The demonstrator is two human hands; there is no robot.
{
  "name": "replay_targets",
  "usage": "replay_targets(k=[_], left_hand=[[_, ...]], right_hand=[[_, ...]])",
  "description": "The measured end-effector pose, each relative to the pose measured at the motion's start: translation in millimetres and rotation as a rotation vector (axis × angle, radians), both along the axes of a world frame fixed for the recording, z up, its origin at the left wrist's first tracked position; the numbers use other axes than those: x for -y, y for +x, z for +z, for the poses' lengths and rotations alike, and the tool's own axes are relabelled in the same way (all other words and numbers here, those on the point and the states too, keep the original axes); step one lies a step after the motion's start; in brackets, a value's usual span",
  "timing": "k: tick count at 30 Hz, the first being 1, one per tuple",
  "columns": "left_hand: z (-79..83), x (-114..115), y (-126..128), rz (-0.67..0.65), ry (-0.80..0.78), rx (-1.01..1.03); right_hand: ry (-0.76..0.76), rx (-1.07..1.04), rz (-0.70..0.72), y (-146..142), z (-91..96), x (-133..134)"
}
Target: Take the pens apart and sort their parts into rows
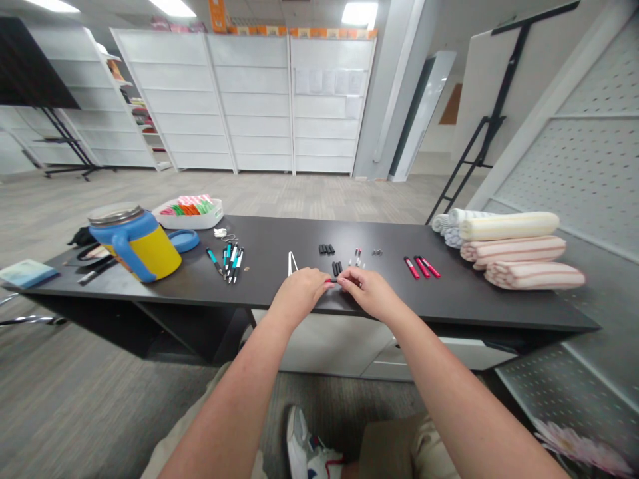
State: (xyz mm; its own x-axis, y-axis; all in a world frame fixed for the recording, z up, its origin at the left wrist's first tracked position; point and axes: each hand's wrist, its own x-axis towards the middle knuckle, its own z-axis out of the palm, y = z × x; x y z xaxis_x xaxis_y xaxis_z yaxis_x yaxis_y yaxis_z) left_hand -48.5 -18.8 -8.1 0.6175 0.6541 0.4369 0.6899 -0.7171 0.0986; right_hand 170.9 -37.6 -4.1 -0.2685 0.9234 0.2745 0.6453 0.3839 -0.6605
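Observation:
My left hand (pixel 298 293) and my right hand (pixel 368 291) meet over the near edge of the dark table (pixel 279 293), fingers pinched together on a small red pen part (pixel 333 282) between them. Just beyond the fingers lie black pen grips (pixel 337 268), more black pieces (pixel 326 249) and small pen parts (pixel 357 256). Thin white refills (pixel 291 263) lie left of the hands. Three red pens (pixel 422 267) lie to the right, several teal and black pens (pixel 229 259) to the left.
A yellow and blue jug (pixel 137 243) with a metal lid stands at the left, beside a blue lid (pixel 184 239) and a white tray of coloured items (pixel 192 209). Rolled towels (pixel 514 249) are stacked at the right. White shelving lines the back wall.

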Motion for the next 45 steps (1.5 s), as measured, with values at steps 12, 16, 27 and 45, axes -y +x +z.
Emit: replay_targets(k=[12,16,27,45], left_hand=[[-0.7,-0.8,-0.7,0.021,-0.028,0.042],[1.4,0.5,-0.4,0.034,-0.022,0.039],[3.9,0.9,-2.0,0.099,-0.107,0.246],[-0.6,-22.4,-18.2,0.144,-0.485,1.288]], right_hand=[[-0.006,-0.073,-0.026,4.8,-3.9,-2.4],[-0.009,-0.142,-0.070,9.8,-7.8,-5.0],[-0.064,-0.754,-0.151,18.9,-17.3,-9.2],[-0.009,-0.333,-0.173,1.5,-10.1,-0.6]])
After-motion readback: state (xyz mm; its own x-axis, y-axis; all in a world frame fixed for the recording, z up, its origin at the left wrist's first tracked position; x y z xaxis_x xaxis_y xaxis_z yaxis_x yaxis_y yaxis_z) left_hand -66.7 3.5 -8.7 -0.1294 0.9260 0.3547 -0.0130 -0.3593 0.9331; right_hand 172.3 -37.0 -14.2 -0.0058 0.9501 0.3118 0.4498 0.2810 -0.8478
